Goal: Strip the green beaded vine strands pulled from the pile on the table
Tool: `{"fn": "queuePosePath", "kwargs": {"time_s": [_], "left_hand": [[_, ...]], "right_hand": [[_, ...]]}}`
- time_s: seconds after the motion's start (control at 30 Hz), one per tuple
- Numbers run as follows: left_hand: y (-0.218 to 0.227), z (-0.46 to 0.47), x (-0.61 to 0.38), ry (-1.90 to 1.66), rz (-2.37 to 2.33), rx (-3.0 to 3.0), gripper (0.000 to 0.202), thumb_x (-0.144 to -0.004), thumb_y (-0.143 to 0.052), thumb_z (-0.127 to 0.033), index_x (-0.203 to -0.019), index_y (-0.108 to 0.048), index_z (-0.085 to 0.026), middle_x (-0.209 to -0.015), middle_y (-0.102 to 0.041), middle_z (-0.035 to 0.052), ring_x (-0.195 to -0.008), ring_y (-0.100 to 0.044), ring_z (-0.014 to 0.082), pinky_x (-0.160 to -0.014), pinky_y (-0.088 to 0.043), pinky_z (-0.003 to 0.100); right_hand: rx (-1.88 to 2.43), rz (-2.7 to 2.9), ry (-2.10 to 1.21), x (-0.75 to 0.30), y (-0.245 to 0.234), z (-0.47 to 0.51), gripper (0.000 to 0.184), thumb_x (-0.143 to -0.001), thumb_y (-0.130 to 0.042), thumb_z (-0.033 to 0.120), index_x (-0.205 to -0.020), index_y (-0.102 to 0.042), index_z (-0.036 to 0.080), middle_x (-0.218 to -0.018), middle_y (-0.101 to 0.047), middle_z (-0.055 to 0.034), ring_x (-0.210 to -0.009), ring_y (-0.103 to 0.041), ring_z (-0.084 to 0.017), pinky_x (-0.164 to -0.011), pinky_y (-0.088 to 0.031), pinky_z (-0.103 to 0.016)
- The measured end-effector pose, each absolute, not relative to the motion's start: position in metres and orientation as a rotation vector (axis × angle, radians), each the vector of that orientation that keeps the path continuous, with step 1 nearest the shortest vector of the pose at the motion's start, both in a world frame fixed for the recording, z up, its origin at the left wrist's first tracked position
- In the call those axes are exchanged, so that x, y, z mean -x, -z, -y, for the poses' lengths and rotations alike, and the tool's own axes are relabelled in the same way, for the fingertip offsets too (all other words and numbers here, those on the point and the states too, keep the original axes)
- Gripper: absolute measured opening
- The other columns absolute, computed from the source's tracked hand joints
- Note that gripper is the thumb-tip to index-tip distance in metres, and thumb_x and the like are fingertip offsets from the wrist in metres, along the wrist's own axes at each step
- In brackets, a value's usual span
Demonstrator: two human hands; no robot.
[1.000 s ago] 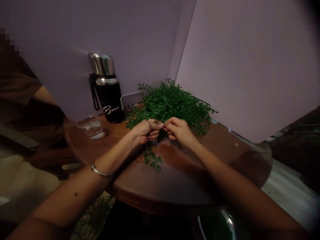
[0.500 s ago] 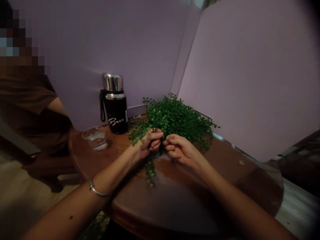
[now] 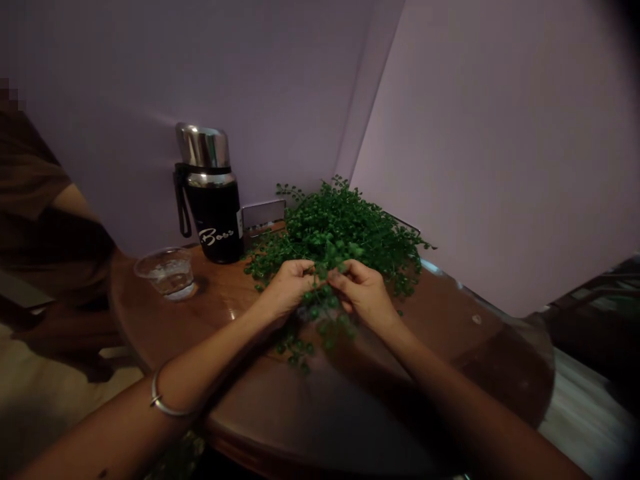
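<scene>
A bushy green plant (image 3: pixel 345 220) with small round leaves spreads over the far part of the wooden table. At its near side, my left hand (image 3: pixel 293 287) pinches a leafy sprig, thumb and forefinger pressed together. My right hand (image 3: pixel 361 288) is close beside it, its fingertips closed on the same sprig (image 3: pixel 327 310). Leaves from the sprig hang below and between both hands. Another trailing stem (image 3: pixel 297 350) droops toward the tabletop under my left hand. The exact spot that the fingertips grip is partly hidden by leaves.
A black flask (image 3: pixel 217 213) with a silver lid stands at the back left. Near it is a clear plastic cup (image 3: pixel 167 273) holding clear liquid. The round wooden table (image 3: pixel 450 333) meets the pale wall (image 3: pixel 475 167). A person's brown sleeve (image 3: pixel 30 180) shows at far left.
The view has shifted, so the flask and cup sit further left. My hands have turned over the stems, and a leafy sprig now hangs between them.
</scene>
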State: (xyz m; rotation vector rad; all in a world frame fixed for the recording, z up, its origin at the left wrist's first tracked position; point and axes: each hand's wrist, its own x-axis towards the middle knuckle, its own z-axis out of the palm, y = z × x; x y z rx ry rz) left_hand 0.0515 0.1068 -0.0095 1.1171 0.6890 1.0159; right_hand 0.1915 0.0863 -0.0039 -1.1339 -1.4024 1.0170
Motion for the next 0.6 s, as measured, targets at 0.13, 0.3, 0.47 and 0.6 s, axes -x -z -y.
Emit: {"fn": "queuePosePath", "kwargs": {"time_s": [0.13,0.3,0.47,0.6], "left_hand": [[0.0044,-0.1034,-0.0512,-1.01,-0.677,-1.087,0.023,-0.057,-0.072,-0.025,-0.057,-0.053,-0.011,-0.041,-0.041,-0.0074,-0.034,-0.03,0.0012,-0.037,-0.021,0.016],[0.0016,-0.1034,-0.0502,-1.033,-0.663,-1.044,0.016,-0.059,-0.069,-0.022,-0.064,-0.056,-0.013,-0.042,-0.045,-0.0075,-0.035,-0.035,0.0022,-0.038,-0.024,0.015],[0.002,-0.1015,-0.0512,-0.958,-0.702,-1.195,0.022,-0.067,-0.059,-0.026,-0.051,-0.053,-0.012,-0.04,-0.046,-0.0023,-0.036,-0.038,0.0051,-0.038,-0.026,0.018],[0.0081,-0.1026,-0.0553,-0.857,-0.619,-1.216,0.03,-0.073,-0.045,-0.023,-0.047,-0.052,-0.012,-0.038,-0.041,-0.0003,-0.035,-0.036,0.0069,-0.039,-0.026,0.021]], "right_hand": [[1.176,1.448,-0.952,-0.1918,0.001,-0.0827,0.027,-0.07,-0.061,0.041,-0.066,-0.049,0.017,-0.05,-0.044,0.0063,-0.033,-0.032,-0.004,-0.033,-0.021,-0.019],[1.219,1.55,-0.845,-0.1899,-0.0006,-0.0785,0.022,-0.071,-0.062,0.035,-0.064,-0.051,0.017,-0.048,-0.036,0.0067,-0.041,-0.034,-0.006,-0.039,-0.024,-0.02],[1.167,1.648,-0.771,-0.1931,-0.0008,-0.0791,0.022,-0.076,-0.057,0.031,-0.06,-0.053,0.017,-0.051,-0.041,0.004,-0.047,-0.036,-0.007,-0.044,-0.026,-0.021],[1.164,1.694,-0.938,-0.1946,-0.003,-0.0789,0.029,-0.079,-0.05,0.029,-0.053,-0.048,0.017,-0.05,-0.044,0.0029,-0.046,-0.039,-0.007,-0.043,-0.028,-0.02]]}}
